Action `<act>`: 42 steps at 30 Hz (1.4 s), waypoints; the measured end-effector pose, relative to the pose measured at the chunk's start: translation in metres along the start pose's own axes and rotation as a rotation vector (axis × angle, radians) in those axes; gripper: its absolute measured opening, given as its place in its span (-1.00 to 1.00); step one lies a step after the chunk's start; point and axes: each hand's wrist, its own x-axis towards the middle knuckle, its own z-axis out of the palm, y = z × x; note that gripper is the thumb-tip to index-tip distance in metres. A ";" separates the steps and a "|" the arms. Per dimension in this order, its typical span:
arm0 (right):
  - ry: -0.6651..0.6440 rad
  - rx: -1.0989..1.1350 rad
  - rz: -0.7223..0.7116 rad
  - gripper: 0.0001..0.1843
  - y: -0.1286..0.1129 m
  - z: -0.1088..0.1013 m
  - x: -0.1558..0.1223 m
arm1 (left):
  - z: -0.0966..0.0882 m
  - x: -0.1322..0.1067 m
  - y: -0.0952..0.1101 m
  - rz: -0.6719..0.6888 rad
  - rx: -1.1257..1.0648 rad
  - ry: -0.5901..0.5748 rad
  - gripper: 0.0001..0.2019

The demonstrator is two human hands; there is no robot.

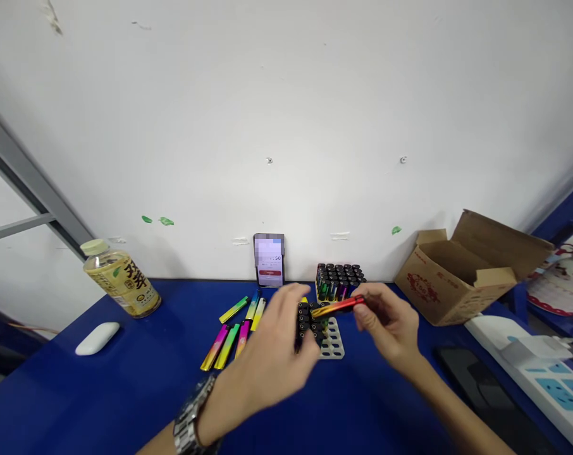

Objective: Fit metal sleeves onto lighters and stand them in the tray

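My right hand (388, 321) pinches a red-and-gold lighter (338, 307) near one end, holding it about level over a pale tray with holes (334, 346). My left hand (272, 354), a little blurred, hovers to the left with thumb and fingers apart; I see nothing in it. It hides part of the tray, where several dark-topped lighters (303, 325) stand upright. Left of that hand, several shiny lighters in pink, green, yellow and blue lie loose, among them a pink-and-yellow lighter (215, 347). Behind the tray is a second block of upright lighters (341, 278).
A phone (269, 260) leans on the white wall. An open cardboard box (433, 284), a dark phone (486, 385) and a white power strip (552, 385) occupy the right side. On the left are a drink bottle (123, 281) and a white oval case (97, 339) on the blue table (139, 385).
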 end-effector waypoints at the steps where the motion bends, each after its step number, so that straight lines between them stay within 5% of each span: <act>1: -0.007 -0.041 0.009 -0.83 0.006 -0.007 0.002 | -0.008 0.005 -0.009 -0.044 0.041 0.021 -0.59; 3: -0.080 -0.125 0.008 -0.82 0.018 -0.016 0.003 | -0.023 0.015 -0.034 -0.153 0.177 0.004 -0.72; 7: -0.245 -0.247 -0.074 -0.90 0.034 -0.011 -0.008 | -0.042 0.027 -0.096 -0.432 0.632 -0.322 -0.78; 9: -0.332 -0.286 -0.107 -0.88 0.038 -0.002 -0.016 | -0.041 0.027 -0.119 -0.499 0.672 -0.362 -0.78; 16: -0.465 -0.474 -0.109 -0.82 0.036 0.011 -0.021 | -0.025 0.024 -0.146 -0.548 0.636 -0.431 -0.89; 25: -0.554 -0.617 0.045 -0.35 0.021 0.005 -0.016 | -0.018 0.032 -0.144 -0.504 0.538 -0.355 -0.81; 33: -0.456 -0.522 0.050 -0.44 0.018 0.004 -0.014 | -0.013 0.040 -0.139 -0.478 0.366 -0.398 -0.74; 38: -0.332 -0.269 0.043 -0.83 0.004 0.010 -0.009 | -0.030 0.041 -0.096 -0.379 0.244 -0.316 -0.70; 42: -0.374 -0.153 0.053 -0.76 -0.016 0.028 -0.004 | -0.031 0.032 -0.038 -0.235 -0.126 -0.325 -0.72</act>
